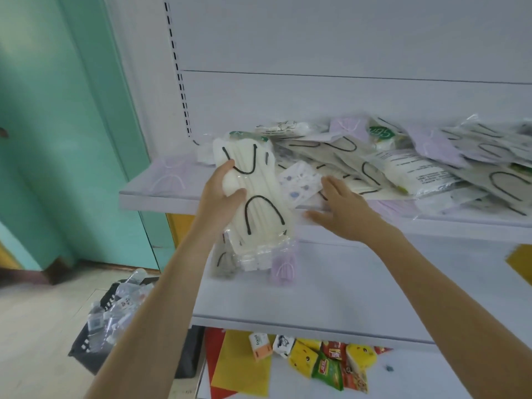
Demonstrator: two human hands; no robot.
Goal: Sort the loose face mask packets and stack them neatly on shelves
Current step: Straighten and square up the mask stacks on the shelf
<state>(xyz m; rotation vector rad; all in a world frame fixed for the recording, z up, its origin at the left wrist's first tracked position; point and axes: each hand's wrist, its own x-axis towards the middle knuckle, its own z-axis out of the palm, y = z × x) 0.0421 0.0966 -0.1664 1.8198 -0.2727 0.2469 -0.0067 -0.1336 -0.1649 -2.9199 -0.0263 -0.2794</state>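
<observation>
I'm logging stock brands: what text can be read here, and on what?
"Foca" or similar, unsure: orange-and-white packet on the bottom shelf.
Blurred: white lettering on the green-logo packet.
Too small: fine print on the white packet.
Blurred: labels on the snack packets.

white shelf point(178, 198), heaped mask packets point(403, 165)

My left forearm point(161, 298) and right forearm point(449, 298) are bare along all that shows of them, uncovered from the edge of the view up to the wrists. Both are slim and smooth, narrowing toward the wrist. My left hand point(223, 194) and right hand point(342, 211) are bare too. The fingers are slender, and the nails are too blurred for me to tell their cut.
</observation>
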